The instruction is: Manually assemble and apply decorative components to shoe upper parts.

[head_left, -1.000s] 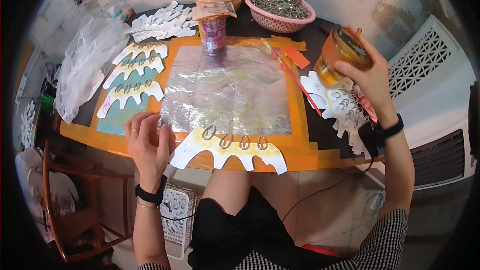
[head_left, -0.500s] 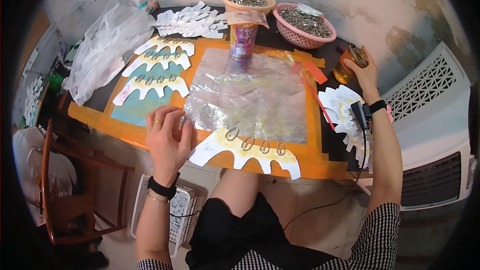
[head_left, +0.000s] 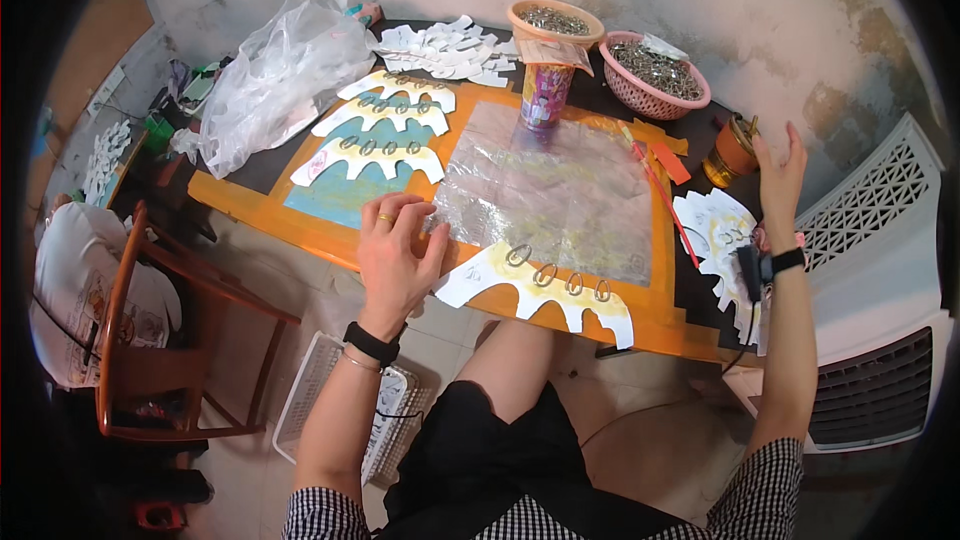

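My left hand (head_left: 400,252) rests at the front edge of the table, its fingers loosely bent and thumb apart, holding nothing. Just right of it lies a white scalloped cutout (head_left: 535,290) with yellow glue-like smears and several metal rings in a row, its lower edge reaching over the table edge. My right hand (head_left: 782,172) is open, fingers raised, right beside a small jar of amber liquid (head_left: 730,154) with an orange band. Below that jar sits a fanned stack of white cutouts (head_left: 715,225). Three similar cutouts with rings (head_left: 370,162) lie on a blue-green sheet at the left.
A colourful cup (head_left: 545,95) with a flat piece on top stands on a clear plastic sheet (head_left: 540,190). Behind are an orange bowl (head_left: 520,12) and a pink basket (head_left: 640,98) of metal parts. A red stick (head_left: 672,205), plastic bag (head_left: 270,90), and wooden chair (head_left: 125,320) also show.
My right hand has let go of the amber jar and opened beside it. The whole view has shifted, so the table appears farther right. My left hand stays near the cutout.
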A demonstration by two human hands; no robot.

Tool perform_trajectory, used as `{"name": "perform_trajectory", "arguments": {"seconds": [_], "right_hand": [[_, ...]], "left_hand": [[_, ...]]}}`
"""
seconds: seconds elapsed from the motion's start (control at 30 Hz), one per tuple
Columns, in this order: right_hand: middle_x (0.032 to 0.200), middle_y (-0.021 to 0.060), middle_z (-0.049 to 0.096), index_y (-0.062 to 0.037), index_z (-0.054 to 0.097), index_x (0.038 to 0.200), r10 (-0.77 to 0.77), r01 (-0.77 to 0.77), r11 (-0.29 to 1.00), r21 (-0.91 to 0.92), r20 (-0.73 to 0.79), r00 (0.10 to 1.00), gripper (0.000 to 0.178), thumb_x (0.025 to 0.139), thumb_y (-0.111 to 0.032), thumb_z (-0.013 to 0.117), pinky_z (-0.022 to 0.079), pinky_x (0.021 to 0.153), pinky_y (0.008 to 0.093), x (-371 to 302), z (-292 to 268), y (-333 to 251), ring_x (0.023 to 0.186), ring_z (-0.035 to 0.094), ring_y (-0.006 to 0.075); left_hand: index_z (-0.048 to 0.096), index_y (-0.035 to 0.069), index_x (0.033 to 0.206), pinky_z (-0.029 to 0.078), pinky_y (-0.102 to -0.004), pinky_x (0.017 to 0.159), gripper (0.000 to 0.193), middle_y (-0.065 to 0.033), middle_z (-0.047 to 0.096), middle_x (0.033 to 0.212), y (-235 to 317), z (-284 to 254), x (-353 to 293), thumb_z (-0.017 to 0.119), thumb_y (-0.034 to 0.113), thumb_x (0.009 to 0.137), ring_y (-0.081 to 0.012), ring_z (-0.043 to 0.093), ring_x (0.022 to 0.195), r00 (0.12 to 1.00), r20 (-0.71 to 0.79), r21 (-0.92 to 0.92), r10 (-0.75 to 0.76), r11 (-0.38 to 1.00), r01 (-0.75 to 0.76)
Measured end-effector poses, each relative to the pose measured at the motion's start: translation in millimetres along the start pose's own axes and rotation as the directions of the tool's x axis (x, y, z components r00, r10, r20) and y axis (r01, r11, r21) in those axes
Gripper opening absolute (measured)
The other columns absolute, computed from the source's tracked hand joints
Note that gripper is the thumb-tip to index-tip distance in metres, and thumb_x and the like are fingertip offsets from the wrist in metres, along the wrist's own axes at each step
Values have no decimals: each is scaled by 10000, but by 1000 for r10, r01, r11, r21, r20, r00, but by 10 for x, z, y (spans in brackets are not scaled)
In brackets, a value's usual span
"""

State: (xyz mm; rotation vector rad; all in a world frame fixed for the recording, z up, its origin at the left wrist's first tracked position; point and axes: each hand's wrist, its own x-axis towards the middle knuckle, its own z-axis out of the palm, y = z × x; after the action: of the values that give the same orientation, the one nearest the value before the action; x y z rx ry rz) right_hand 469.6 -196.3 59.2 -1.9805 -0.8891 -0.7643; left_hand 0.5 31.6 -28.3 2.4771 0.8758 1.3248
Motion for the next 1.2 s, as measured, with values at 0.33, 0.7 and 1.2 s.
{"name": "perform_trajectory", "arguments": {"seconds": [0.33,0.7,1.2], "right_hand": [[1109,74,650,-19,715,1132,-335,-121,799,589,603,724,213,930,-85,713,502,871,273,-1388,140,-1744,1067,623,157],[1037,77,605,-32,738,1134,-568,-8,765,644,680,464,268,883,-119,775,495,840,318,-1456,554,-2168,958,607,209],[843,9,662,18,700,1001,-479,-508,658,555,830,286,125,953,-97,711,502,694,247,-1275,471,-1964,776,616,70]], "left_hand": [[735,47,930,437,-461,1033,187,-127,640,1167,178,-117,-107,787,192,823,-343,504,1214,968,249,-206,7,977,46],[656,19,922,462,-412,990,148,-112,666,1106,516,-264,-197,722,108,823,-314,559,1105,897,435,-324,-77,916,236],[570,18,1138,511,-272,759,300,-50,685,907,760,-134,-46,746,163,944,-88,637,850,687,699,-453,-197,622,639]]}}
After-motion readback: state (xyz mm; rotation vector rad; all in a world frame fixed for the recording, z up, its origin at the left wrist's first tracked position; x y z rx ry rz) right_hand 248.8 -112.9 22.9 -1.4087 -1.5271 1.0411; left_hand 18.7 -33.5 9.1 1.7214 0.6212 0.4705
